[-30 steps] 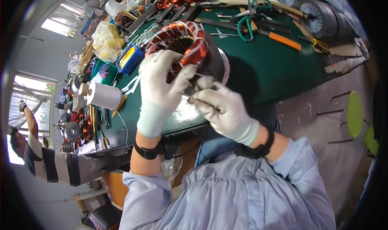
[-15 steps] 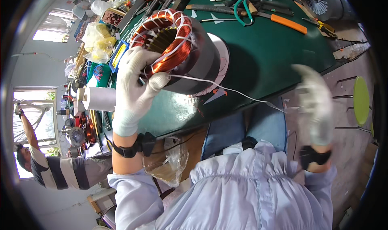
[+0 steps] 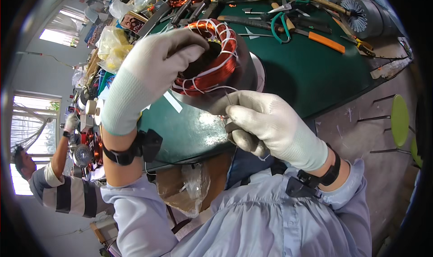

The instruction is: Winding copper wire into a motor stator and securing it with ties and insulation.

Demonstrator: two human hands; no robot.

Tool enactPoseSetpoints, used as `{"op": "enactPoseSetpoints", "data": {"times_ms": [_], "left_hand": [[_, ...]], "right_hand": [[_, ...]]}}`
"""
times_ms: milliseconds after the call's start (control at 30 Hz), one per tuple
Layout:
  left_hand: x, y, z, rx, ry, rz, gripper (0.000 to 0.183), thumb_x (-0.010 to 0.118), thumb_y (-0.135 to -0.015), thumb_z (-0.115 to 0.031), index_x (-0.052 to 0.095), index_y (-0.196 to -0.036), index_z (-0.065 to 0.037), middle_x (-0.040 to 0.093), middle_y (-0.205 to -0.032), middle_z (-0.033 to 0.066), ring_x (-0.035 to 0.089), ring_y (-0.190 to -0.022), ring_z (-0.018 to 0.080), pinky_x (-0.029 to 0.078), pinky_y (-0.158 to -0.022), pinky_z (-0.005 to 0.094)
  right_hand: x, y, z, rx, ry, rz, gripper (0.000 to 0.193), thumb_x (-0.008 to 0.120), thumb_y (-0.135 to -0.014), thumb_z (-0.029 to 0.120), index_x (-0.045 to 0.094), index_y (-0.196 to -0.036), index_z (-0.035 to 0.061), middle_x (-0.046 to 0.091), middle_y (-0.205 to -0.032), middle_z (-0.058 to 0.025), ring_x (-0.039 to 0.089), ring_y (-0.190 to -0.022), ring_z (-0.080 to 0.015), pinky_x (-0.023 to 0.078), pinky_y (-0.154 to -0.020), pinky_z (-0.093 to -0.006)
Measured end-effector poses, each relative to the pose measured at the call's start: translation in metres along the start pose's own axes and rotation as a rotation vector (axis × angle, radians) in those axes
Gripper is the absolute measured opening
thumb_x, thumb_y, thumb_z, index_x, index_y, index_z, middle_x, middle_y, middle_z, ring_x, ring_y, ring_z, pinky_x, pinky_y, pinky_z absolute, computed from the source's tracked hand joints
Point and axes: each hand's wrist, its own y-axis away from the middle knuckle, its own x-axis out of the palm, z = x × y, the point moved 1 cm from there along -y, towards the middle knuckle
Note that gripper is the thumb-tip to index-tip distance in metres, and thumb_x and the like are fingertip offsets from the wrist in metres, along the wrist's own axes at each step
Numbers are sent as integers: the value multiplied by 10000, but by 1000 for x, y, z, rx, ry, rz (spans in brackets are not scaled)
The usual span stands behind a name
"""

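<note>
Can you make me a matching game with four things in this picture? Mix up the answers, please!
Things:
1. coil
2. left hand
3. right hand
4. stool

Clues:
A. light green, standing on the floor
B. fingers pinched, at the coil's near side
C. reddish copper colour
D. reaching over to the coil's opening

Right pairs: 1-C, 2-D, 3-B, 4-A

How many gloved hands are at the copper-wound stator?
2: left hand over the opening of the copper-wound stator; right hand at its near side, closed on white cord. None seems hidden.
</note>
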Motion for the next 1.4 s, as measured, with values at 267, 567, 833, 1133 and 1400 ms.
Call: {"op": "enactPoseSetpoints", "data": {"times_ms": [267, 567, 833, 1133, 1400], "left_hand": [[-10, -3, -23, 152, -440, 137, 312, 678, -883, -155, 701, -1167, -28, 716, -1047, 208, 698, -961, 368, 544, -867, 400], [-37, 24, -4, 485, -853, -538, 172, 726, -744, -54, 754, -904, -109, 693, -928, 44, 670, -860, 269, 527, -781, 382], [44, 36, -1, 684, -488, -393, 310, 805, -718, -94, 748, -1017, -156, 690, -1079, 37, 664, -903, 250, 513, -743, 381], [52, 39, -29, 590, 29, -613, 200, 723, -735, -46, 737, -931, -77, 675, -899, 75, 672, -817, 289, 553, -705, 417], [119, 81, -20, 941, -127, -246, 346, 742, -670, -94, 733, -1014, -62, 628, -1040, 97, 633, -781, 250, 548, -664, 344]], "right_hand": [[-4, -10, 10, -115, 449, -163, 336, 615, -1043, 376, 645, -940, 57, 568, -672, 4, 486, -527, -73, 393, -477, -270], [-22, 13, 7, -91, 246, 25, 322, 499, -1079, 139, 602, -1372, 54, 651, -1067, -47, 606, -695, -69, 430, -540, -196], [-27, 60, 11, -1101, 1391, -322, 192, 588, -952, 162, 658, -945, -18, 662, -1065, -200, 605, -970, -295, 491, -866, -404], [-222, 260, 57, -1048, -31, -682, 300, 451, -1048, 102, 567, -1274, -57, 315, -626, 52, 319, -484, -61, 538, -704, -398], [-5, 10, -3, -125, 70, -120, 296, 619, -1055, 245, 716, -1062, -35, 675, -968, -11, 604, -865, -80, 493, -802, -229]]}}
